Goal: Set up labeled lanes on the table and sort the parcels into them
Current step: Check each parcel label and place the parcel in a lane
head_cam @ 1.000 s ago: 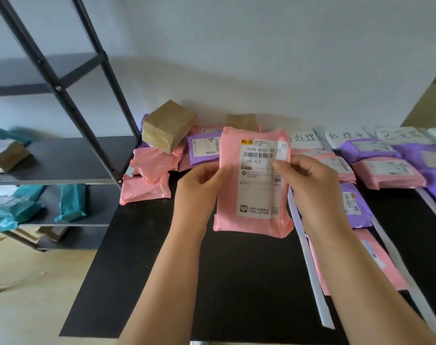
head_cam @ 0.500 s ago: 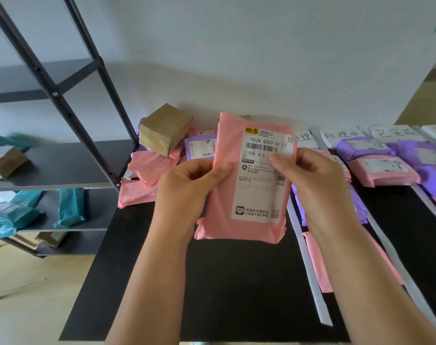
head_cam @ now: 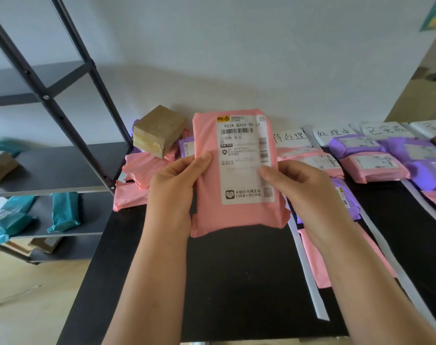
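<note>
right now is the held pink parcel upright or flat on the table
Upright, off the table: left hand and right hand grip the pink parcel by its sides, its label reading right way up.

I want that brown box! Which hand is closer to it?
Left. The left hand sits just below the brown box; the right hand is beyond the pink parcel.

The black table (head_cam: 236,282) carries pink parcels (head_cam: 137,170), purple parcels (head_cam: 353,145), white strips (head_cam: 311,282); seemingly paper labels (head_cam: 290,136) behind.
</note>
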### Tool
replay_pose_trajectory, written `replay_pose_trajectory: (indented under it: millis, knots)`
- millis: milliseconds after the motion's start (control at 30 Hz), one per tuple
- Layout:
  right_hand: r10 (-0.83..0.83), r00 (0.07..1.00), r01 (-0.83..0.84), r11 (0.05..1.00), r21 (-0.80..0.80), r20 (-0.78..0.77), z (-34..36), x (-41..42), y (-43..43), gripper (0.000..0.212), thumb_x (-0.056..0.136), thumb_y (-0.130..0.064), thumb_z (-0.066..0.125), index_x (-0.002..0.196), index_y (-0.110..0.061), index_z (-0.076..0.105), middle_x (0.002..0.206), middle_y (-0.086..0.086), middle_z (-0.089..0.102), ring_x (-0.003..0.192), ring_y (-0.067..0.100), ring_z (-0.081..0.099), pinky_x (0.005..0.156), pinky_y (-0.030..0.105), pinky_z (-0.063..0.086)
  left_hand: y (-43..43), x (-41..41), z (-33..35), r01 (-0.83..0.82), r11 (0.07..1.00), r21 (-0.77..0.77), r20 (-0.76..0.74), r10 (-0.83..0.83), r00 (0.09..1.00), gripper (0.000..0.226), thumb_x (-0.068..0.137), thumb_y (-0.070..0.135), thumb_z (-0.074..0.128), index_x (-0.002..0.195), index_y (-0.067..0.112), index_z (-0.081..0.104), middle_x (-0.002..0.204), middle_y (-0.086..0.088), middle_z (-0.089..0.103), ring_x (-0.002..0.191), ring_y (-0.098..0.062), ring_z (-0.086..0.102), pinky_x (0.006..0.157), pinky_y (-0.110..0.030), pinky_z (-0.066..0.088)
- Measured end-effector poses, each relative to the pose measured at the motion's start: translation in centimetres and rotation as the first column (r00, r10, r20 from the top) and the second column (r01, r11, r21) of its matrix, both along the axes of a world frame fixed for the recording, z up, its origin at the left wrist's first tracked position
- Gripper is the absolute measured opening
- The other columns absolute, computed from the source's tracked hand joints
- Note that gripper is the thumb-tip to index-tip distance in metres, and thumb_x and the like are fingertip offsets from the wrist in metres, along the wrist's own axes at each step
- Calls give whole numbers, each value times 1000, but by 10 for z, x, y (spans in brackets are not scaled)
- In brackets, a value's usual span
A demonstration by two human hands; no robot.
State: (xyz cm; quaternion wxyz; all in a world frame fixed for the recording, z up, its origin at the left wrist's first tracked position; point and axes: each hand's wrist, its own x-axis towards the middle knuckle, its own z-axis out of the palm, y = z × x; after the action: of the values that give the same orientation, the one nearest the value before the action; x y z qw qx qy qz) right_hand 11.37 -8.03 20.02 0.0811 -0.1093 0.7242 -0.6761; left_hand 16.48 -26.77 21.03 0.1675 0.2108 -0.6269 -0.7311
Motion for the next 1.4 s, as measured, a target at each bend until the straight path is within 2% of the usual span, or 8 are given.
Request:
replay_pose_trajectory:
  millis: [100,300,533,667,1133,1233,1300,1400]
  knots:
    - [-23,1000,23,1000,18,-9,-2,1,0,11,89,-28,73,84,-19,77,81,-6,77,72,9,73,56,19,54,3,-2,-3,-37,999,14,40,37,999,19,80,37,78,66,24,76,86,-4,77,73,-20,73,70,-39,61]
    - [-129,991,130,991,-31,19,-1,-1,1,10,89,-24,74,80,-22,77,75,-7,76,57,3,68,40,12,42,7,-1,0,30,998,-49,79,-26,997,16,88,40,70,86,27,79,97,-1,77,103,-34,69,94,-54,54]
    - [-187,973,199,977,-79,133,2,-7,5,9,89,-25,73,84,-17,77,78,-2,77,63,11,72,44,27,54,10,-3,-6,169,982,-88,189,-150,970,22,78,42,80,93,27,80,99,0,77,101,-29,71,99,-56,51]
    - [-163,964,190,975,-113,209,0,-11,6,9,88,-21,74,84,-14,77,78,0,77,61,12,72,40,22,50,10,-8,-7,118,993,4,165,-117,979,29,69,38,85,91,20,80,101,-7,76,107,-36,67,103,-57,47]
    - [-138,977,154,984,-89,161,-10,-20,10,14,88,-21,74,77,-11,77,78,5,77,64,16,72,48,25,52,9,-14,-16,104,993,55,175,-112,978,7,76,28,82,79,22,80,97,-8,77,101,-32,71,98,-50,52]
    - [-127,984,135,989,-61,124,-13,-22,11,12,87,-22,76,78,-14,76,80,4,77,74,22,74,62,33,55,10,-14,-19,115,992,46,167,-121,979,3,79,24,79,77,23,78,98,-9,77,100,-32,71,87,-48,55]
    - [-100,992,103,994,-37,83,-13,-22,13,11,87,-22,76,77,-16,75,80,1,77,72,17,74,57,28,51,10,-14,-21,122,992,26,169,-125,978,3,80,24,79,81,23,76,98,-6,77,96,-29,72,75,-40,55]
    - [-64,998,65,997,-29,25,-13,-20,15,8,87,-19,76,78,-17,76,80,-3,77,73,12,74,59,26,56,11,-13,-22,93,996,1,156,-92,983,16,80,30,79,93,20,74,97,-2,77,94,-25,72,74,-37,54]
